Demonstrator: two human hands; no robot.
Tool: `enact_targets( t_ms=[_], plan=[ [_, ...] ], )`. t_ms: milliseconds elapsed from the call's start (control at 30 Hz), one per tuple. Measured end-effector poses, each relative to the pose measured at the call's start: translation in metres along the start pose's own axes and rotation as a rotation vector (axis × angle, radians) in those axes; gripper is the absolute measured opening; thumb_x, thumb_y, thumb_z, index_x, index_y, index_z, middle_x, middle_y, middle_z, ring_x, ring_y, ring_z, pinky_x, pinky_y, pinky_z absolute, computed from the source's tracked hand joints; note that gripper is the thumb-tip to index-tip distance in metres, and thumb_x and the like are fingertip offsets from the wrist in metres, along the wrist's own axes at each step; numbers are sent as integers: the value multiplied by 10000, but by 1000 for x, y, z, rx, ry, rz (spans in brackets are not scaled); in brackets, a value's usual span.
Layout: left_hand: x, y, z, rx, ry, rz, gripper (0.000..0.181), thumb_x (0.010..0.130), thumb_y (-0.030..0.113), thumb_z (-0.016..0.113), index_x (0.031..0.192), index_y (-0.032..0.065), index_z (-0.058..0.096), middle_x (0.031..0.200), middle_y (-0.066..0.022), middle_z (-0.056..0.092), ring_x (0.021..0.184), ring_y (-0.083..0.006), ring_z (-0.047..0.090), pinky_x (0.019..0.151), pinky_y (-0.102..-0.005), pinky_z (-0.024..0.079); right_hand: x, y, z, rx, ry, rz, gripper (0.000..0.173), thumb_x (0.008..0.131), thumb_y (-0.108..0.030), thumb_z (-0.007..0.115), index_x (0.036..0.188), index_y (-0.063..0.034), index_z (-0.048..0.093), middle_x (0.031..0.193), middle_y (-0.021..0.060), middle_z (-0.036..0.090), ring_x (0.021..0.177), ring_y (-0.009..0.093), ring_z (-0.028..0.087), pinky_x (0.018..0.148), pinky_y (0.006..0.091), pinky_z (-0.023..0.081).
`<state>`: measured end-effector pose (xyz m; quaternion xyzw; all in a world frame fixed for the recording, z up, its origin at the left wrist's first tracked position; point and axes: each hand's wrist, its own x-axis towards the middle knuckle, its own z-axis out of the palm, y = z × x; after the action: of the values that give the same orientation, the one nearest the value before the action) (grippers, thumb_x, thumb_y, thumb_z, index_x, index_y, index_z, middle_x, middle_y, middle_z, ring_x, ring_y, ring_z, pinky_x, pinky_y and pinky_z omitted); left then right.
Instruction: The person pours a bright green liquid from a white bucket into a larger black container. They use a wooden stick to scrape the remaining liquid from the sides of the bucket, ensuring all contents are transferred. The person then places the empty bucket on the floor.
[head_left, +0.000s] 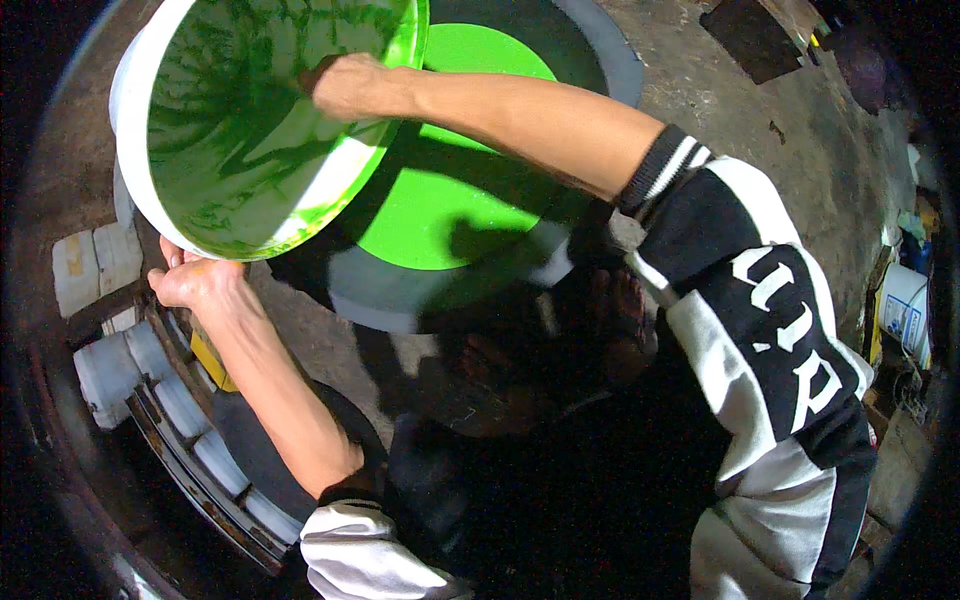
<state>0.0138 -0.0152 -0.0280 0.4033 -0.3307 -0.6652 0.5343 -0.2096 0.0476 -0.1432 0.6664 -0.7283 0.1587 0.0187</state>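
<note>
A white plastic bucket (135, 157) is tilted with its mouth over a round dark tub (382, 296). Streaks of green liquid, seemingly paint, coat its inner wall. My left hand (199, 281) grips the bucket's lower rim from beneath, with part of the fingers behind the wall. Reaching across from the right, my right hand (349, 88) is inside the bucket mouth, its fingers curled. Those fingertips are in shadow, and whether they hold something cannot be made out. Bright green liquid (442, 225) fills the middle of the tub, crossed by shadows of my arm and the bucket.
Several white plastic containers (109, 375) stand at the left, near a yellow object (210, 360) and a dark round lid or vessel (255, 435). A white pail (904, 307) lies at the right edge. A dark flat piece (750, 37) rests on the stained concrete floor (697, 97).
</note>
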Motion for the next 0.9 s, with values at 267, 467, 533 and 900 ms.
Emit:
enact_targets(
  t_ms=[267,467,533,900],
  plan=[
    [2,2,-7,22,13,-4,575,887,473,67,643,110,440,1090,-152,594,1119,-316,487,959,-584,341,-10,14,11,-114,179,40,157,716,-138,568,770,-69,699,793,143,677,748,309,671,623,436,547],
    [-7,1,-2,65,-35,17,601,892,471,78,812,79,526,1143,-151,567,1134,-322,477,977,-585,324,-1,-50,55,269,72,21,164,730,-126,564,803,-52,690,831,170,671,771,323,666,662,440,543],
    [-6,1,-2,73,-32,32,596,890,485,77,739,82,489,1129,-160,574,1129,-324,481,973,-584,330,-1,-66,54,558,33,61,203,767,-99,535,939,-76,641,815,143,656,704,270,634,593,409,517],
    [5,-6,-2,-41,-55,12,585,858,565,101,539,135,334,1052,-213,604,1078,-357,504,954,-548,362,-132,-4,-79,1195,-126,167,336,940,-220,499,1259,-124,544,682,-28,477,554,46,361,488,200,312]
  ],
)
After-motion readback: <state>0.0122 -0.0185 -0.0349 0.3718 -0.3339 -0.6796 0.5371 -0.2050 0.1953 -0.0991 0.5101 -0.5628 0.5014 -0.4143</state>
